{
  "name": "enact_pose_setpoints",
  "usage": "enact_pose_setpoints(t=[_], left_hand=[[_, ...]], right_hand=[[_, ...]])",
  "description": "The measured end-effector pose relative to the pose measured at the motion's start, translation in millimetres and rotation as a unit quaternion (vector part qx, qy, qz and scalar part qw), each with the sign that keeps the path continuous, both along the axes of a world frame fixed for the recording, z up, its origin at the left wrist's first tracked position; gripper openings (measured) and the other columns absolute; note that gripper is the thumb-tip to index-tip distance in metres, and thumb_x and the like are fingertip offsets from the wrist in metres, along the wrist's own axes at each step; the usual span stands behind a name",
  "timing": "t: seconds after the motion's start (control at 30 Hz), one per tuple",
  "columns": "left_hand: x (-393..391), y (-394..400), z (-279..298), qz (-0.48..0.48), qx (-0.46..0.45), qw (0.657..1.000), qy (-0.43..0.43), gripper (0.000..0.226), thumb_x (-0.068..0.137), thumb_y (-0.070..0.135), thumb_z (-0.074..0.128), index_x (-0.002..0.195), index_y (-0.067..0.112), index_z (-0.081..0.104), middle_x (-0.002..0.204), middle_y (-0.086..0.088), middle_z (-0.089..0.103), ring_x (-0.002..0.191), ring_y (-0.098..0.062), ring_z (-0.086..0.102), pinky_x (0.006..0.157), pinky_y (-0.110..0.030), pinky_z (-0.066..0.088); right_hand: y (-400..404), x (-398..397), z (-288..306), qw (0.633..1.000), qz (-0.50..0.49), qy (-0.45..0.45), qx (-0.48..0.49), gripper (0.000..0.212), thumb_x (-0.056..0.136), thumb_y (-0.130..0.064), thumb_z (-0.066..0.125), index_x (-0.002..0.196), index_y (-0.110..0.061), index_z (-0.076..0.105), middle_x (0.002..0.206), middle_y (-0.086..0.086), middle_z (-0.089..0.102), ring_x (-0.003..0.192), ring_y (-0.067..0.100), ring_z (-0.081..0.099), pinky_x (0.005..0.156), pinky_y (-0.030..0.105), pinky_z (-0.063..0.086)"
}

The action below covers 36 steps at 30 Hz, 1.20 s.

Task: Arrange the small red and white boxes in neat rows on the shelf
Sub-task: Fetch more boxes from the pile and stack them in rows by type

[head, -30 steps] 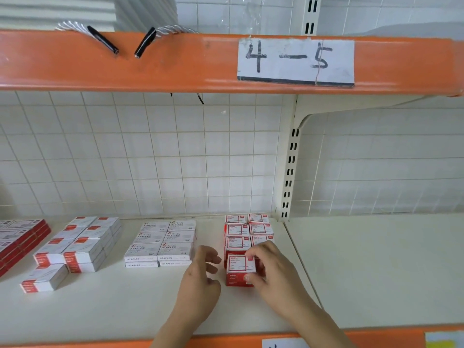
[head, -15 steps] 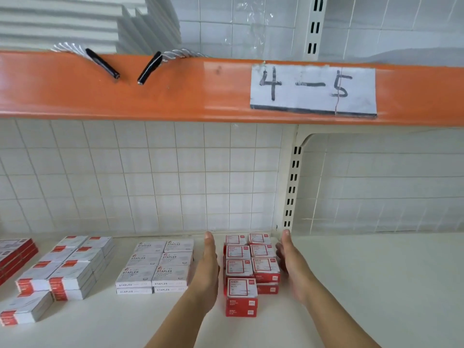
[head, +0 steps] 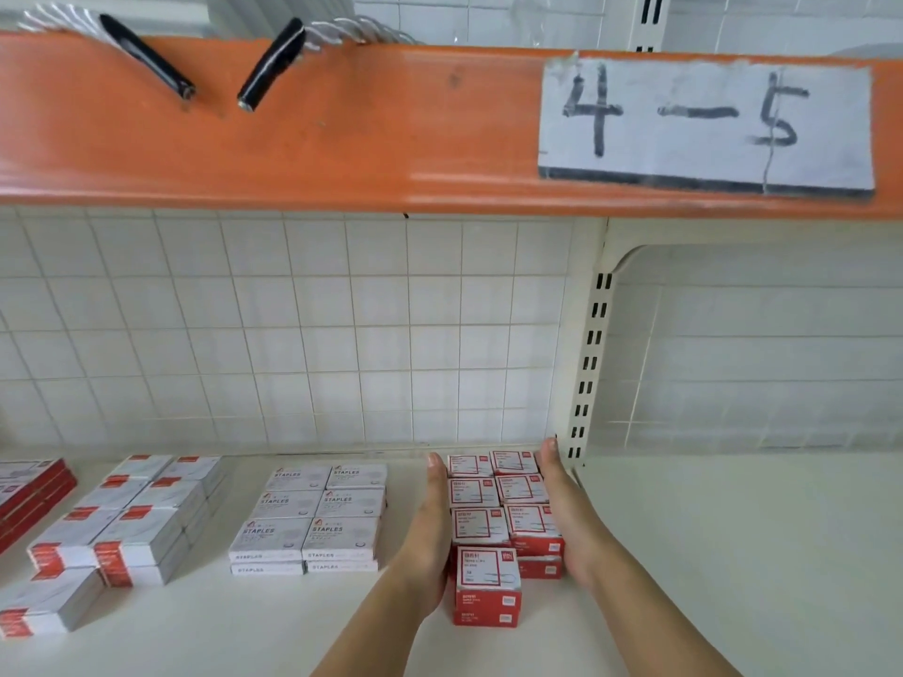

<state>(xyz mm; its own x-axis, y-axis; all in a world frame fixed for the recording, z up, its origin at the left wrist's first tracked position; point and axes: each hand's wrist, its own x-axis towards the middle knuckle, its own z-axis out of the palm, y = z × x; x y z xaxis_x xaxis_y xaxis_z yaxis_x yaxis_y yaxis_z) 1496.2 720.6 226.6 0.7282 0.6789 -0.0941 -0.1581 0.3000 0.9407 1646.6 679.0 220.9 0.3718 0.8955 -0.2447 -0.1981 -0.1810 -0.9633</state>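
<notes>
On the shelf [head: 733,554], just left of the slotted upright [head: 589,368], stand the red and white boxes [head: 498,515] in two columns. The left hand [head: 430,535] and right hand [head: 567,520] flank them, fingers straight and grasping nothing, probably pressing the columns square. The front box [head: 487,586] juts forward.

staples boxes [head: 317,517] left | "4-5" label [head: 706,124] above; black-tipped ropes [head: 273,61]

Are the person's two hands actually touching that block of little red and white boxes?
Touching. The head view shows the left hand and right hand flat against opposite sides of the red and white boxes, no gap visible.
</notes>
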Motion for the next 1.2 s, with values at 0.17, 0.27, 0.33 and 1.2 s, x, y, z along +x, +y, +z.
enact_pose_setpoints(t=[0.17,0.27,0.33,1.2], left_hand=[[-0.6,0.3,-1.9,0.026,0.027,0.999,0.019,0.070,0.087,0.070,0.013,0.107,0.032,0.069,0.111,0.003,0.071,0.101,-0.014,0.067,0.070,-0.020,0.055],[-4.9,-3.8,-2.4,0.024,0.075,0.996,0.041,0.068,0.086,0.069,0.018,0.124,0.029,0.058,0.120,0.004,0.066,0.110,-0.013,0.063,0.081,-0.019,0.053],[-10.2,-7.2,-3.5,0.050,0.135,0.986,0.089,0.076,0.079,0.073,0.030,0.145,0.035,0.031,0.144,0.008,0.045,0.131,-0.011,0.045,0.104,-0.026,0.038],[-24.4,-14.4,-14.8,-0.015,0.506,0.807,0.305,0.120,0.064,0.060,0.075,0.149,0.035,-0.007,0.151,0.022,-0.026,0.133,0.009,-0.031,0.116,-0.021,-0.007]], right_hand=[[-2.7,1.7,-0.6,1.000,0.011,0.010,0.009,0.072,0.076,-0.076,0.030,0.116,-0.026,0.062,0.101,0.004,0.074,0.091,0.024,0.071,0.078,0.038,0.057],[-4.4,3.7,3.4,1.000,0.017,-0.015,0.013,0.070,0.082,-0.073,0.027,0.123,-0.024,0.057,0.105,0.006,0.072,0.094,0.024,0.070,0.079,0.037,0.057],[-2.3,5.3,11.4,0.995,0.019,-0.095,0.006,0.070,0.085,-0.071,0.024,0.133,-0.026,0.049,0.121,0.005,0.065,0.108,0.024,0.064,0.094,0.042,0.051],[31.4,22.9,14.8,0.967,0.048,-0.243,-0.051,0.037,0.101,-0.036,0.036,0.101,-0.014,0.065,0.090,0.008,0.072,0.082,0.025,0.070,0.086,0.041,0.054]])
